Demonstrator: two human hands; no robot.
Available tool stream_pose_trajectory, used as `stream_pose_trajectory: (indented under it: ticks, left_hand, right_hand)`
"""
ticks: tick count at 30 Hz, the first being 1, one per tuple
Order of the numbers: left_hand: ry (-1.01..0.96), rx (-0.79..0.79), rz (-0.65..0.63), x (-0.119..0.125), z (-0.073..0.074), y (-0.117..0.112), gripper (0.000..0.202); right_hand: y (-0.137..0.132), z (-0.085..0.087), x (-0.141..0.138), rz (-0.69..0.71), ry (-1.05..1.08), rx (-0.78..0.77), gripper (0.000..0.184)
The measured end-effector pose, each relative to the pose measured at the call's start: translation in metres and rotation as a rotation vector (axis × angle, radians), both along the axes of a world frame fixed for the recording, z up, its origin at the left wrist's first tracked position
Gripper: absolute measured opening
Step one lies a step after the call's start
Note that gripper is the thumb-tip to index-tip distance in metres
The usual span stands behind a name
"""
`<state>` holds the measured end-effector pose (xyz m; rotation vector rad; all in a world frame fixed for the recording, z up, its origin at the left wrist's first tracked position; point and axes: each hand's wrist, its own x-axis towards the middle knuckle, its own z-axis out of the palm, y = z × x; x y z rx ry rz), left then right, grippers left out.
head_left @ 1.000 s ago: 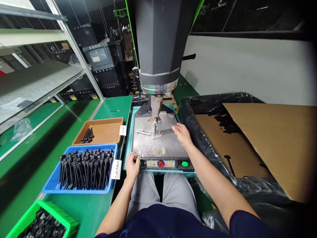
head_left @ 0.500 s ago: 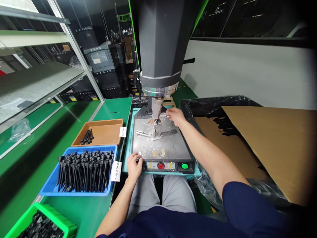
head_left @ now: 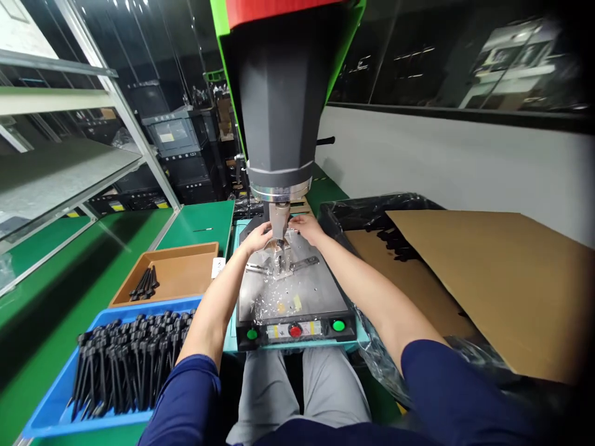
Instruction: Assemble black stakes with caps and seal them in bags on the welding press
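Observation:
A grey press machine (head_left: 279, 111) stands over a metal work plate (head_left: 297, 288), its narrow horn (head_left: 279, 220) hanging just above a small fixture (head_left: 279, 263). Both my hands reach in under the horn. My left hand (head_left: 256, 238) sits at the left side of the horn with fingers curled at the fixture. On the right side, my right hand (head_left: 307, 228) has its fingers pinched close to the horn. What the fingers hold is hidden. At the plate's front edge are a green button (head_left: 251, 334), a red button (head_left: 295, 330) and another green button (head_left: 338, 325).
A blue tray (head_left: 51, 409) of several long black parts lies at the near left, a brown tray (head_left: 186, 272) with a few black parts behind it. A black-lined box with cardboard sheets (head_left: 488, 279) stands to the right. Metal shelving (head_left: 60, 167) runs along the left.
My left hand left the front left button and moved up to the fixture. My right hand moved in closer to the horn. The view tilted upward.

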<state>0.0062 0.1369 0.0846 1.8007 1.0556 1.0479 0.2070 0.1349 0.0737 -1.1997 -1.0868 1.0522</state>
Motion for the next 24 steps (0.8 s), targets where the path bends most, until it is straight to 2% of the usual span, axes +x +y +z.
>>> stream_pose_trajectory:
  ticks: [3,8,17,21,23,24]
  left_hand:
    - [0.142,-0.047,-0.230,0.011,0.004,0.017,0.008]
    - [0.163,-0.036,-0.334,0.014,0.010,0.029,0.006]
    - [0.161,-0.219,-0.373,0.000,0.018,0.045,0.017]
    - [0.141,-0.265,-0.318,-0.001,0.018,0.048,0.016]
    - [0.122,-0.286,-0.285,-0.001,0.018,0.048,0.018]
    - [0.117,-0.297,-0.274,-0.001,0.017,0.048,0.018]
  right_hand:
    - [-0.001,0.002,0.001,0.002,0.027,0.018,0.020]
    - [0.002,0.005,0.013,-0.018,0.065,0.023,0.019]
    - [0.000,0.014,0.018,-0.051,0.062,0.004,0.023]
    - [0.001,0.023,0.019,-0.135,0.052,0.002,0.020]
    - [-0.015,0.019,0.026,-0.229,0.051,0.016,0.017]
    - [-0.032,0.012,0.031,-0.298,0.041,0.037,0.018]
